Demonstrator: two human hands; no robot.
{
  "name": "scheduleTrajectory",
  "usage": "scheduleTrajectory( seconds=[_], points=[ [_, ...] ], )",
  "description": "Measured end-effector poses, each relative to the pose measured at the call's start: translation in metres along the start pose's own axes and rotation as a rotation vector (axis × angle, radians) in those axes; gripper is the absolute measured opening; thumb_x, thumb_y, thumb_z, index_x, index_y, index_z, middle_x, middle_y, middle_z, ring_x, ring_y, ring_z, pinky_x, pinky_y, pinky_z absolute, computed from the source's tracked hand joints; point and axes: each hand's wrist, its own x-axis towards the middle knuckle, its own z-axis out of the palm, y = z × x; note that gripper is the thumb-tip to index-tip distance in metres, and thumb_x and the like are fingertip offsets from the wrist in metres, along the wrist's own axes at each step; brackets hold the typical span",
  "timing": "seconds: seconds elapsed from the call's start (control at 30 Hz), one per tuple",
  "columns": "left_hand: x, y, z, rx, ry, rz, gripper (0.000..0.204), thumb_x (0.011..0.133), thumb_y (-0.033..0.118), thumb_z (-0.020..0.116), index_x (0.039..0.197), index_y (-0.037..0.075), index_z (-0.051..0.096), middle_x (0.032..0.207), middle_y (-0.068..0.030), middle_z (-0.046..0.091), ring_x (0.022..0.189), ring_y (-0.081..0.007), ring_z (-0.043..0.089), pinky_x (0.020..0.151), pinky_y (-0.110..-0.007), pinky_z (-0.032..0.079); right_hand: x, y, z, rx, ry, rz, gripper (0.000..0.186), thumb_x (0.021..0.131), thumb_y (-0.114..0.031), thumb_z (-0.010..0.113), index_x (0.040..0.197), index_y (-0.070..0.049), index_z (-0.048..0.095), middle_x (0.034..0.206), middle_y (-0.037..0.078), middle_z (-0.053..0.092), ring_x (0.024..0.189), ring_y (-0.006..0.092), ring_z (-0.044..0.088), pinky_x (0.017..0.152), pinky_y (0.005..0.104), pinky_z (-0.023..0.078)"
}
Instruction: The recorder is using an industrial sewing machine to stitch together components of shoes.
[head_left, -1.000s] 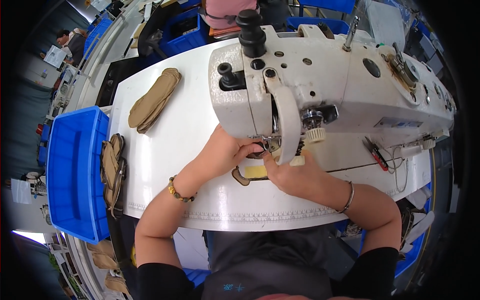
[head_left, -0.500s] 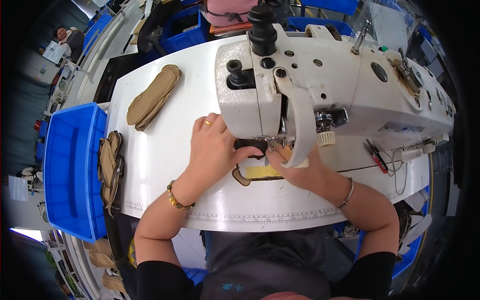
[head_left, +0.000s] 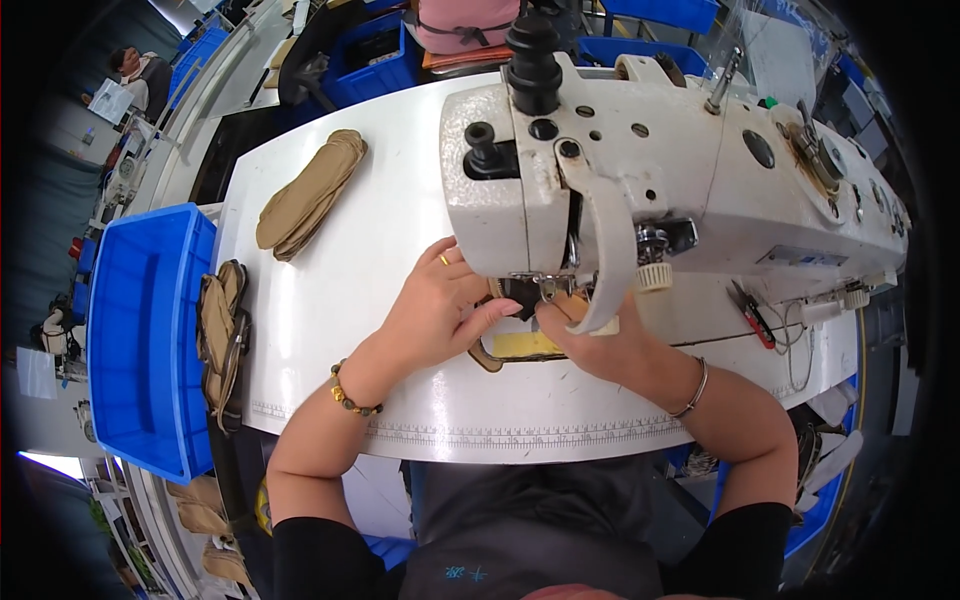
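Observation:
At the white sewing machine, my left hand grips the edge of a small dark piece beside the presser foot, its thumb reaching in from the left. My right hand holds the piece from the other side, its fingers partly hidden behind the machine's guard. A yellow strip lies on the table just below them. A stack of tan shoe-shaped pieces rests at the upper left of the white table.
A blue bin stands left, beside bundled tan and black pieces. Red-handled snips lie at right near a looped cord. Blue crates and a pink bundle sit behind; a co-worker is at far upper left.
My left hand shifted up and left half a second ago, and has since moved back rightward with its fingertips nearer the needle. The machine appears slightly farther right. My right hand moved only slightly.

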Motion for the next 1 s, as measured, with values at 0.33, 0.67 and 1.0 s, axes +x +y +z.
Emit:
scheduleTrajectory(
  seconds=[0.33, 0.67, 1.0],
  points=[
    [-0.009, 0.024, 0.003, 0.473, 0.087, -0.069, 0.017, 0.075, 0.022, 0.078, 0.086, 0.012, 0.070, 0.081, 0.0005, 0.066, 0.068, -0.0135, 0.061, 0.075, -0.032, 0.046, 0.002, -0.008, 0.000, 0.186, -0.050, 0.175, 0.003, 0.078, -0.002, 0.067, 0.080, -0.003, 0.066, 0.079, 0.007, 0.065, 0.067, 0.0231, 0.065, 0.059, 0.0367, 0.051],
    [-0.010, 0.010, 0.010, 0.542, -0.096, 0.106, 0.024, 0.080, 0.018, 0.067, 0.102, 0.017, 0.077, 0.103, 0.0084, 0.069, 0.103, -0.0128, 0.063, 0.107, -0.053, 0.029, -0.009, -0.003, 0.003, 0.026, -0.084, 0.026, 0.013, 0.076, -0.005, 0.064, 0.089, -0.004, 0.063, 0.074, 0.009, 0.065, 0.062, 0.0251, 0.066, 0.055, 0.0364, 0.054],
    [-0.002, 0.001, 0.014, 0.261, -0.180, 0.076, 0.026, 0.075, 0.018, 0.077, 0.101, 0.017, 0.078, 0.102, 0.0026, 0.072, 0.103, -0.0209, 0.063, 0.105, -0.046, 0.035, -0.015, -0.008, -0.007, -0.216, -0.288, -0.096, 0.038, 0.075, -0.009, 0.065, 0.113, -0.005, 0.065, 0.070, 0.007, 0.064, 0.062, 0.0234, 0.064, 0.053, 0.0371, 0.050]
  ],
)
